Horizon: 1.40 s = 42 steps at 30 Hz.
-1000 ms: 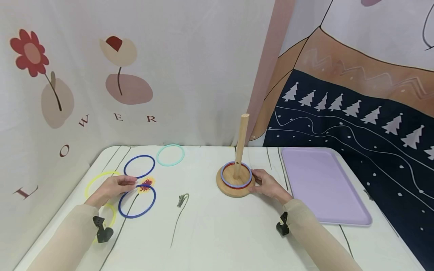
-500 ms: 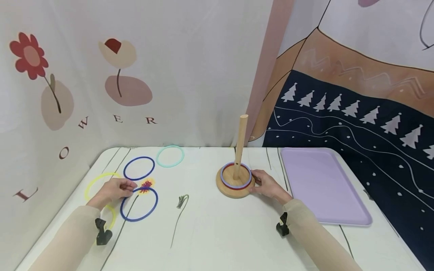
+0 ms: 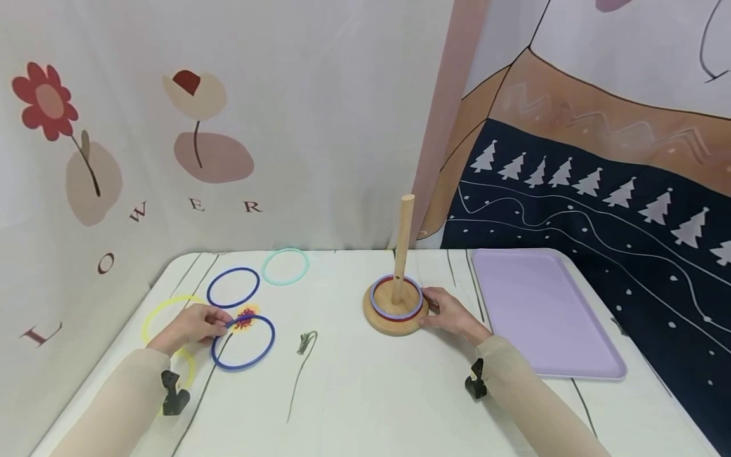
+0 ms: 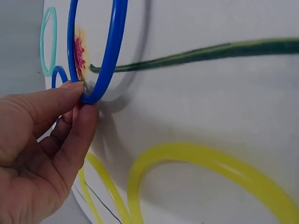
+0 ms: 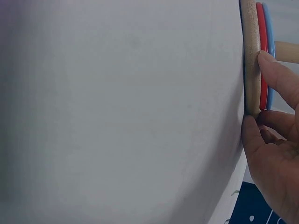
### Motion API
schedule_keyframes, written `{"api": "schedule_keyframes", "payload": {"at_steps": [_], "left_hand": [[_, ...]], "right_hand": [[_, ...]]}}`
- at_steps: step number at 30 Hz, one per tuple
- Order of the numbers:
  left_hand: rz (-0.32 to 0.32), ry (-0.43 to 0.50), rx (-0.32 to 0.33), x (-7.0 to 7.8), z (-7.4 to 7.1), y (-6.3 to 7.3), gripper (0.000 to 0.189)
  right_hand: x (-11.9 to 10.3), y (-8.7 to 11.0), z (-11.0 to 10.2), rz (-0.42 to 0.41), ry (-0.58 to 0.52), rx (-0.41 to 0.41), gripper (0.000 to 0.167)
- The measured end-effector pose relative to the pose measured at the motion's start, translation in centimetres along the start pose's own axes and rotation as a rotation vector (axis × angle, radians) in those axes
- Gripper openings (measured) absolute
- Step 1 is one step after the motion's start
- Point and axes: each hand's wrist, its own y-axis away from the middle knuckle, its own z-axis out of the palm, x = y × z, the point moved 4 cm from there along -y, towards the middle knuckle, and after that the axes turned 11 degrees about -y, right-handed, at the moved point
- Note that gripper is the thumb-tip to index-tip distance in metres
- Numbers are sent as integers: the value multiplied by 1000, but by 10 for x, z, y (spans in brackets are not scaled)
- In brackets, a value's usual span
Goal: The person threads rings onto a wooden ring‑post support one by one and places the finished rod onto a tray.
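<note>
Between thumb and fingertips my left hand (image 3: 197, 324) pinches the edge of a dark blue ring (image 3: 273, 339). In the left wrist view that blue ring (image 4: 110, 46) is tilted up off the table, its shadow beside it. A second dark blue ring (image 3: 234, 269) lies just behind. My right hand (image 3: 451, 311) grips the right edge of a round wooden base (image 3: 394, 327) with an upright peg (image 3: 403, 247). Around the peg lie a lavender-blue ring (image 3: 396, 316) and, beneath it, a red ring (image 5: 261, 28). The right thumb overlaps these rings in the right wrist view.
Two yellow rings, one a front yellow ring (image 4: 187, 151), lie near the left forearm, partly hidden by it. An aqua ring (image 3: 285, 249) lies at the back. A lavender tray (image 3: 548, 317) sits at the right. Printed cloth walls stand behind and left.
The blue ring in my left hand has shifted a little to the right and tilts differently. My right hand and the wooden stand have kept their place.
</note>
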Motion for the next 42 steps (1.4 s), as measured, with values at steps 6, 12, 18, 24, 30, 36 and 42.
{"api": "schedule_keyframes", "payload": {"at_steps": [6, 12, 18, 24, 30, 36, 42], "left_hand": [[0, 48, -12, 9, 0, 1, 19], [27, 146, 15, 27, -4, 0, 29], [68, 279, 57, 56, -12, -3, 37], [127, 379, 85, 92, -22, -3, 41], [190, 471, 122, 126, -28, -1, 41], [224, 529, 148, 153, -31, 2, 41], [261, 622, 114, 179, -36, 4, 40]], "right_hand": [[0, 1, 0, -9, -13, -3, 72], [2, 0, 0, 8, -19, 15, 72], [1, 1, 1, 22, -24, 25, 72], [0, 1, 1, -12, -10, 9, 72], [0, 1, 1, 5, -3, 19, 72], [0, 1, 1, 15, -14, 30, 72], [0, 1, 0, -3, -6, 25, 72]]}}
